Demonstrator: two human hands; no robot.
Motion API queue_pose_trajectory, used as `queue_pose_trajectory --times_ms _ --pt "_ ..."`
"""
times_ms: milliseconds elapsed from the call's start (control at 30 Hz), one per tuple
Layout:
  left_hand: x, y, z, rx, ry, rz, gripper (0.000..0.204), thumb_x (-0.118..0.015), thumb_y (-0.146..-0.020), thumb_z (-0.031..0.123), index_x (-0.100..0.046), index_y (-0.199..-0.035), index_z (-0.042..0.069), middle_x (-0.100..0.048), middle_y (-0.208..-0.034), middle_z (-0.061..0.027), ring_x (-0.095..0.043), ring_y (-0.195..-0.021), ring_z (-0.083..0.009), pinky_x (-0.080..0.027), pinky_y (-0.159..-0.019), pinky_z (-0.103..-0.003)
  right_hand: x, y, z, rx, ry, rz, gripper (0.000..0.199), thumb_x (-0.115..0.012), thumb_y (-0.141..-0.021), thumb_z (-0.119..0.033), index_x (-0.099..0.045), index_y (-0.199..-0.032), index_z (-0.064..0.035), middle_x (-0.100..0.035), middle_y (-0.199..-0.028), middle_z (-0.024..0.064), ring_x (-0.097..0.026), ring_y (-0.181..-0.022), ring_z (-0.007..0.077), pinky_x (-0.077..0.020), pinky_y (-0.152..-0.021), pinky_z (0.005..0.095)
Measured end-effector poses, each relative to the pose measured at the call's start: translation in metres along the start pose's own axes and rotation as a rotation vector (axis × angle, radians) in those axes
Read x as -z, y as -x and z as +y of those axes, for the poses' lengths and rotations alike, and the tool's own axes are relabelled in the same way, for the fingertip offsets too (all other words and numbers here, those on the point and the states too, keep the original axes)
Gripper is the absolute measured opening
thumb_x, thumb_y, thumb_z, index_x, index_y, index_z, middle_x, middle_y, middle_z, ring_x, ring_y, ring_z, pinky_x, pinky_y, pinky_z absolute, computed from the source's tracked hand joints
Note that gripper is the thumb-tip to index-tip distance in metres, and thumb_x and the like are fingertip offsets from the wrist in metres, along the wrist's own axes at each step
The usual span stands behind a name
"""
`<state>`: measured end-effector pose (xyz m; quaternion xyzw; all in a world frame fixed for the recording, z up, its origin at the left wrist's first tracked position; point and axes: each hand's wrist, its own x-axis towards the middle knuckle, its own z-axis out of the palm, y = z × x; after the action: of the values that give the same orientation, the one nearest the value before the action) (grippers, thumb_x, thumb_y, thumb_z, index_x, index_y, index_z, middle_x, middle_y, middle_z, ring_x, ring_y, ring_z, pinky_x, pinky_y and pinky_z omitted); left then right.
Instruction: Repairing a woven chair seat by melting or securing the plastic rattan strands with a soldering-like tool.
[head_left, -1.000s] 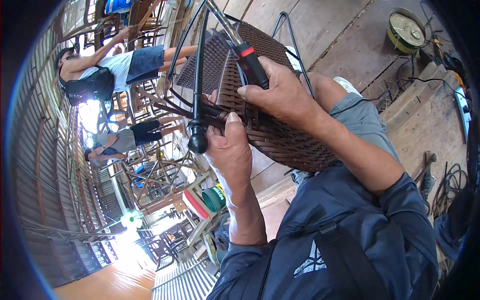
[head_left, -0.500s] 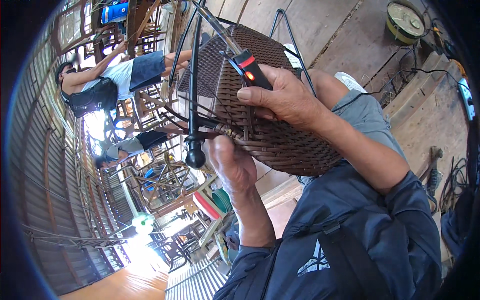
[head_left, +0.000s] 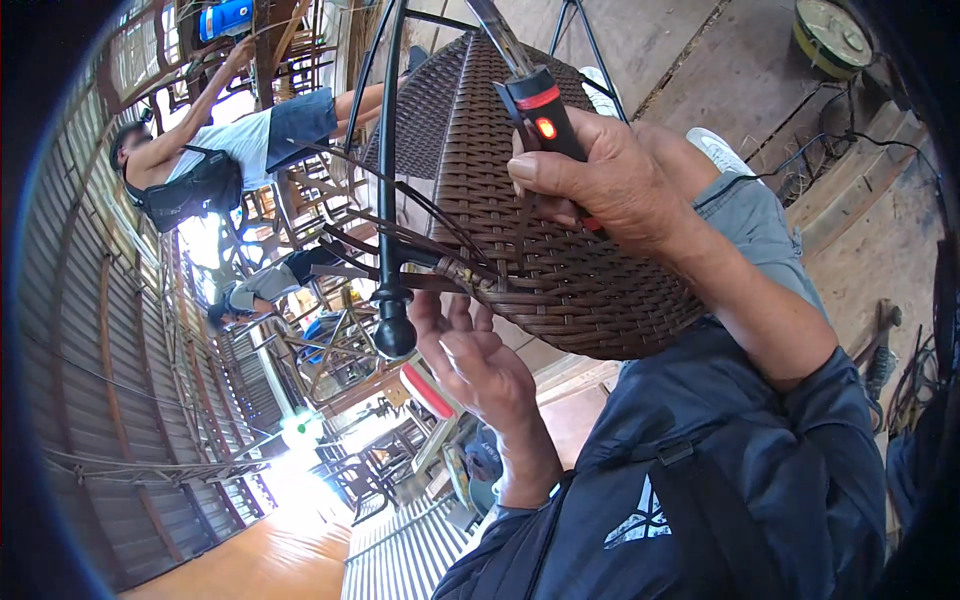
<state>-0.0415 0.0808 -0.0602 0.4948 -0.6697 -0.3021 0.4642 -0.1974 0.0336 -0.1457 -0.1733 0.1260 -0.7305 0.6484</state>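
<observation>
A brown woven chair (head_left: 590, 305) on a black metal frame lies tipped in front of me. Loose weaving strands (head_left: 440, 215) stick out past the frame bar (head_left: 388, 180), which ends in a black ball (head_left: 395, 337). My right hand (head_left: 610, 185) is wrapped round the black handle of a soldering iron (head_left: 545, 110). A red band circles its handle, a red-orange light glows on it, and its metal shaft points up and away over the weave. My left hand (head_left: 480, 370) is open beside the ball, fingers apart just below the chair's woven edge, with nothing visible in it.
A round tin (head_left: 832, 38) stands on the wooden floor at the far right, near a black cord (head_left: 815, 140). At right lies a hammer-like tool (head_left: 885, 345). Two people, one in a white shirt (head_left: 215, 160), are among furniture frames at left.
My right hand and the soldering iron have shifted right and slightly down. My left hand has turned, its fingers now spread below the chair edge. The view has shifted slightly.
</observation>
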Motion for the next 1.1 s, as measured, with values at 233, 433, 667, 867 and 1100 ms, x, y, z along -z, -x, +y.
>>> queue_pose_trajectory --times_ms 233,433,667,867,1100 --pt "-0.016 0.022 0.008 0.133 -0.035 -0.184 0.082 -0.060 -0.085 0.026 -0.009 -0.143 -0.003 -0.025 -0.143 -0.0198 -0.032 -0.129 -0.0299 -0.025 -0.107 -0.040 0.003 0.009 -0.006 -0.019 0.025 0.010 0.024 -0.067 -0.082 -0.020 -0.056 -0.092 -0.0014 -0.054 -0.067 0.0000 -0.050 -0.054 0.0062 -0.0401 -0.049 0.0204" --pt "-0.017 0.026 0.010 0.258 0.084 -0.130 0.089 -0.068 -0.080 0.032 -0.014 -0.141 -0.003 -0.038 -0.134 -0.0189 -0.042 -0.122 -0.0275 -0.031 -0.103 -0.038 -0.011 0.046 -0.019 -0.052 0.544 -0.097 0.035 -0.075 -0.071 -0.020 -0.057 -0.093 -0.0002 -0.058 -0.076 0.0041 -0.054 -0.070 0.0121 -0.0454 -0.066 0.0293" --pt "-0.005 0.022 -0.001 -0.004 -0.096 0.017 0.071 -0.066 -0.084 0.027 -0.027 -0.136 -0.002 -0.041 -0.131 -0.0124 -0.044 -0.115 -0.0202 -0.038 -0.095 -0.032 -0.012 0.047 -0.010 -0.122 0.327 0.002 0.025 -0.070 -0.076 -0.016 -0.056 -0.089 0.0000 -0.057 -0.073 0.0012 -0.051 -0.067 0.0095 -0.0436 -0.062 0.0271" --pt "-0.004 0.005 0.011 -0.203 -0.287 0.095 0.023 -0.051 -0.092 0.009 -0.055 -0.111 -0.004 -0.057 -0.098 -0.0082 -0.054 -0.082 -0.0122 -0.045 -0.078 -0.025 -0.019 0.032 -0.016 -0.107 0.353 -0.031 0.020 -0.069 -0.079 -0.015 -0.053 -0.084 -0.0032 -0.051 -0.073 -0.0010 -0.047 -0.069 0.0062 -0.0428 -0.062 0.0240" --pt "-0.011 -0.006 0.008 -0.183 -0.186 0.088 0.026 -0.042 -0.095 0.005 -0.054 -0.116 -0.004 -0.060 -0.105 -0.0105 -0.057 -0.089 -0.0133 -0.047 -0.078 -0.027 -0.030 0.039 -0.012 -0.002 0.338 -0.072 0.018 -0.065 -0.081 -0.012 -0.054 -0.091 -0.0015 -0.057 -0.079 0.0015 -0.053 -0.073 0.0082 -0.0454 -0.066 0.0249"
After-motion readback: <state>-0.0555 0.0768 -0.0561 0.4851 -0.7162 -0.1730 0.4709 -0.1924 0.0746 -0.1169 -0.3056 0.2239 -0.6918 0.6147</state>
